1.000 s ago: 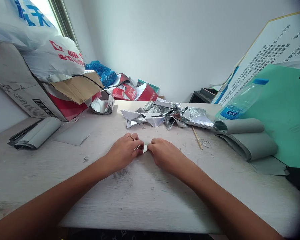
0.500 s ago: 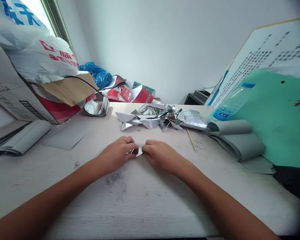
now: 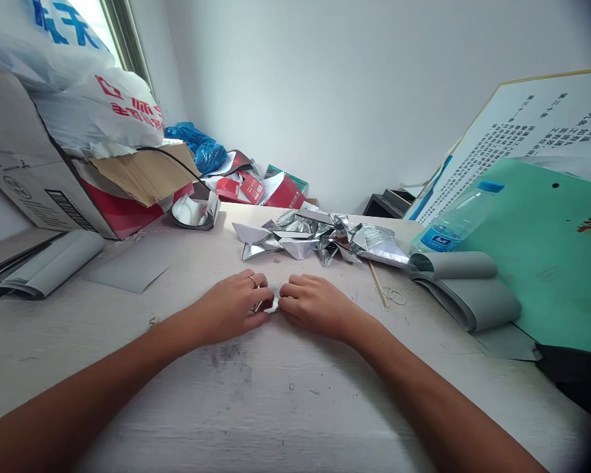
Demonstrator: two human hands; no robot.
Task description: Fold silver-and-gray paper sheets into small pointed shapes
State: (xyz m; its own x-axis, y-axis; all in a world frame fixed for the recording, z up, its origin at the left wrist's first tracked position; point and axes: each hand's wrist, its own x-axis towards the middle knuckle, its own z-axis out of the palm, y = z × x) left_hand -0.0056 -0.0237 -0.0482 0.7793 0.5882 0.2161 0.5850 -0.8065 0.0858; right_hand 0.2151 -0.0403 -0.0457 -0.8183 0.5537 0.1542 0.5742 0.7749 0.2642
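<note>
One small pale piece [image 3: 275,305], partly hidden, sits at three o'clock from the left hand [image 3: 234,306], whose fingers curl onto it; it is at nine o'clock from the right hand [image 3: 311,305], which pinches its end; silver foil shapes [image 3: 299,248] lie beyond, at one o'clock.

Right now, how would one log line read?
left hand: at small pale piece | right hand: at its right end | grip: partly hidden | beyond: shiny pile
</note>
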